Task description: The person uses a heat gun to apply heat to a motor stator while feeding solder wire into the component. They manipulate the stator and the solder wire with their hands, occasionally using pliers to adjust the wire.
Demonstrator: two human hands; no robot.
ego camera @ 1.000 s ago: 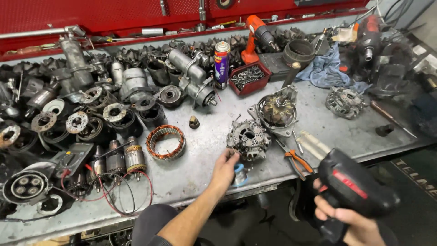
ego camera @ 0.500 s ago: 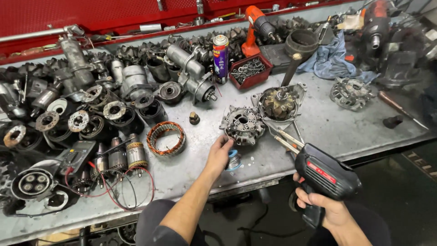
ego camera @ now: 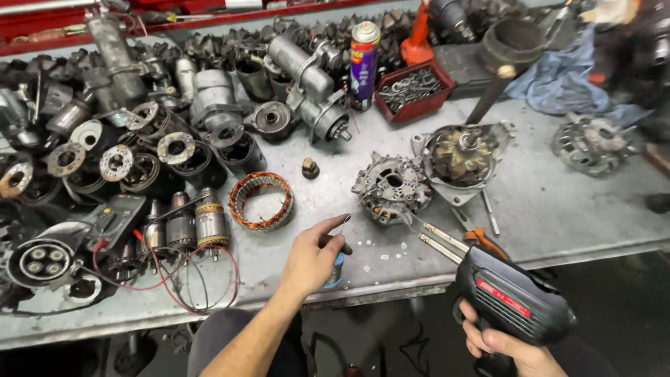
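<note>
My right hand [ego camera: 513, 345] grips a black soldering gun [ego camera: 513, 300] with a red stripe, low at the bench's front edge; its twin metal tips [ego camera: 436, 237] reach toward a grey alternator end housing [ego camera: 391, 187]. My left hand [ego camera: 314, 255] pinches a thin strand of solder wire [ego camera: 344, 222] held up just left of that housing. A small blue spool [ego camera: 336, 272] sits on the bench under the hand. Behind the housing stands an alternator half with its rotor [ego camera: 462, 157] upright.
A copper-wound stator ring [ego camera: 262, 200] lies left of my left hand. Several starter and alternator parts crowd the bench's left and back. A spray can [ego camera: 363, 64], a red tray of bolts [ego camera: 413, 91], a blue rag [ego camera: 565, 77], orange-handled pliers [ego camera: 481, 241] and another housing [ego camera: 593, 143] lie around.
My left hand has lifted the solder wire up off the bench toward the housing. My right hand has brought the soldering gun closer, tips nearer the housing. The view has dropped nearer the bench.
</note>
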